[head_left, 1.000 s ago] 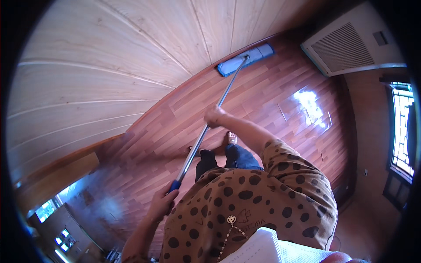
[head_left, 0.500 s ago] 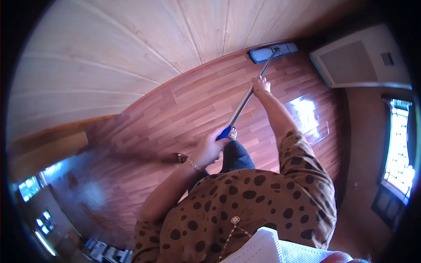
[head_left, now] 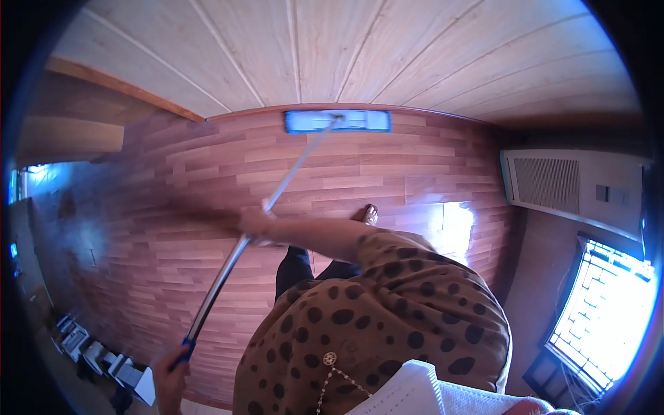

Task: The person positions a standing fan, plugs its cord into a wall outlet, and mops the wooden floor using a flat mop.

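A flat mop (head_left: 220, 282) slants across the wooden floor, its silver pole running from lower left up to a wide blue-edged head (head_left: 366, 121). That head lies flat along the foot of the panelled wall. At the lower left, my left hand (head_left: 169, 377) is closed around the blue grip at the pole's end. Farther up the pole, my right hand (head_left: 257, 225) wraps it near mid-length, slightly blurred, with the arm reaching across my front. One of my feet (head_left: 371, 215) shows on the boards below the mop head.
Pale panelled wall (head_left: 318, 55) spans the far side. A wooden ledge (head_left: 76, 138) juts out at far left. On the right stand a white appliance-like unit (head_left: 574, 187) with a grille and a bright barred window (head_left: 605, 311). Several white objects (head_left: 104, 360) sit at lower left.
The mop head has slid left along the wall's base, in view. Both hands have shifted left with the pole, the left one also lower. My view has turned, so the wall now lies straight ahead.
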`<state>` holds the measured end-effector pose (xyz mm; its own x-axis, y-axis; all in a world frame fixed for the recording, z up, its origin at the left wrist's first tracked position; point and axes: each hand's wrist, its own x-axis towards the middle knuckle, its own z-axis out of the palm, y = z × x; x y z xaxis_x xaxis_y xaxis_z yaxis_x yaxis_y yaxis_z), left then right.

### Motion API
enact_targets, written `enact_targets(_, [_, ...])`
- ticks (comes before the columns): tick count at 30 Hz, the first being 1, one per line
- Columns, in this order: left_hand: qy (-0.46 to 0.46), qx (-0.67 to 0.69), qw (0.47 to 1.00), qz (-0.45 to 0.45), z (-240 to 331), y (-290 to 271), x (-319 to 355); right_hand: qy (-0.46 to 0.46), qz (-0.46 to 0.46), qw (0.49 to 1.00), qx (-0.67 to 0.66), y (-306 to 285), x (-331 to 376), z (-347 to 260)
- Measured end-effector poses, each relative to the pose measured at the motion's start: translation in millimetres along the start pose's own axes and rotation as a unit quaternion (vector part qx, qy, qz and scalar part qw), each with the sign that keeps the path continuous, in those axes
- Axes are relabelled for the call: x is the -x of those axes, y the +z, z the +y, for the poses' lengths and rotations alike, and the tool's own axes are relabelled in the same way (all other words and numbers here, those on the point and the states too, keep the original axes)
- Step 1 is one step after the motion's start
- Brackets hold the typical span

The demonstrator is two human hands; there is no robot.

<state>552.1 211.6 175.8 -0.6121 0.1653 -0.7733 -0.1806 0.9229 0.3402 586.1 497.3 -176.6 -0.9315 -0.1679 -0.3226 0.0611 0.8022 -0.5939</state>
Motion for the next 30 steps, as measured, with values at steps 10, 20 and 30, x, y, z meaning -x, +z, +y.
enact_targets(10, [-0.012, -0.271, 0.954, 0.127, 61.1, -61.7, 57.2, -0.12, 0.029, 0.992, -0.029, -53.7, -152.7, -137.7])
enact_targets(20, [0.092, -0.141, 0.982, 0.083, 43.8, -85.7, 16.2, -0.034, 0.083, 0.994, -0.054, -70.4, -59.2, -67.8])
enact_targets(30, [0.129, -0.181, 0.974, -0.049, 227.3, 78.9, -20.5, 0.13, 0.099, 0.987, 0.01, -102.5, 133.7, 146.1])
